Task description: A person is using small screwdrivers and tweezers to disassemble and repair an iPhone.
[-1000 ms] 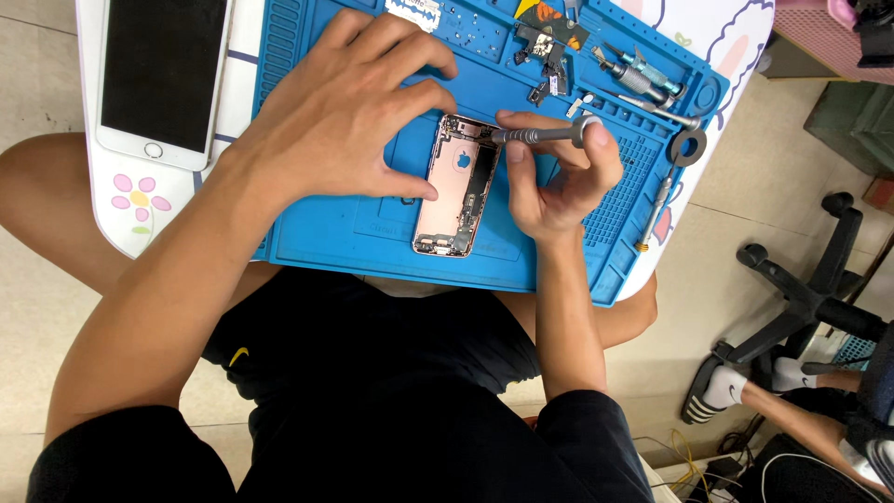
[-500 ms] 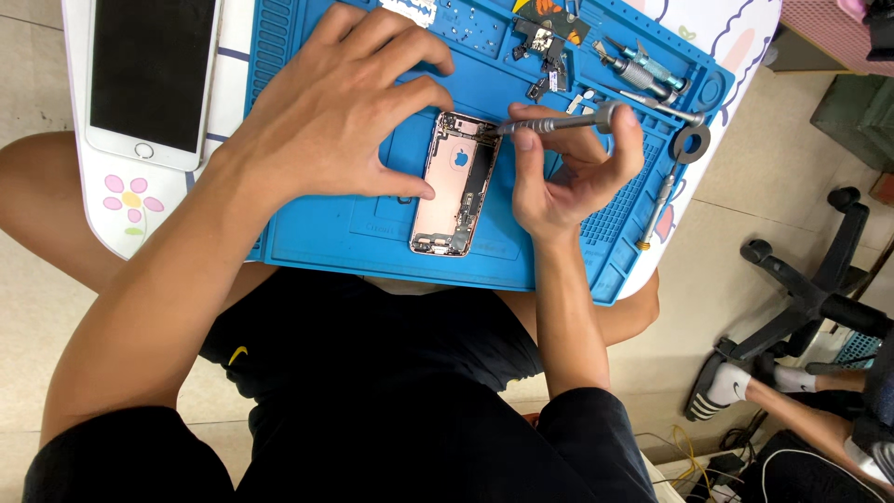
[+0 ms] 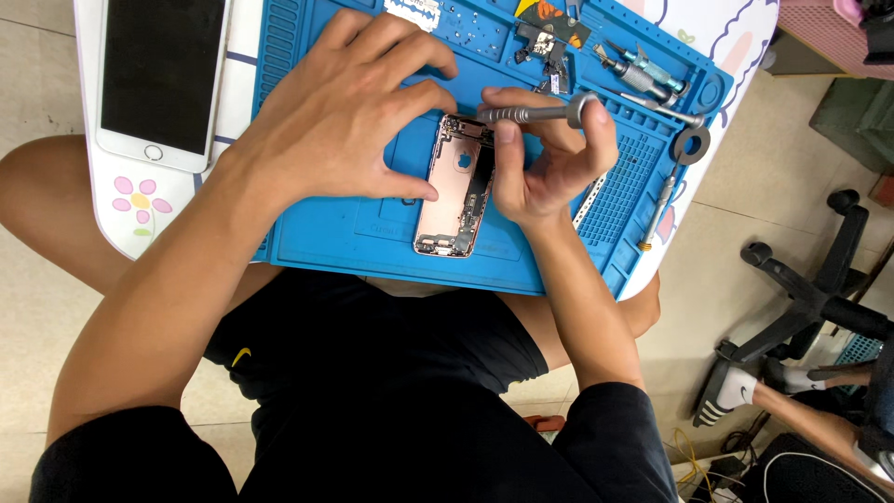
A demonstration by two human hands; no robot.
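**Close up: screwdriver over an opened phone**

Centrally, an opened phone (image 3: 453,186) with a rose-gold shell lies face-up on a blue work mat (image 3: 354,233), which rests on the white tabletop (image 3: 130,210). The left hand (image 3: 349,116) lies flat on the mat — fingers spread, thumb tip touching the phone's left edge. The right hand (image 3: 549,158) pinches a grey screwdriver (image 3: 531,114) between thumb and fingers; the tool lies almost level, its tip end over the phone's upper part, the exact contact hidden by the left fingers. A white phone (image 3: 163,79) with a dark screen sits left of the mat on the tabletop. Small loose parts (image 3: 549,42) and further tools (image 3: 643,74) lie in the mat's upper trays — well apart from both hands. An office chair base (image 3: 810,298) stands on the floor at right.
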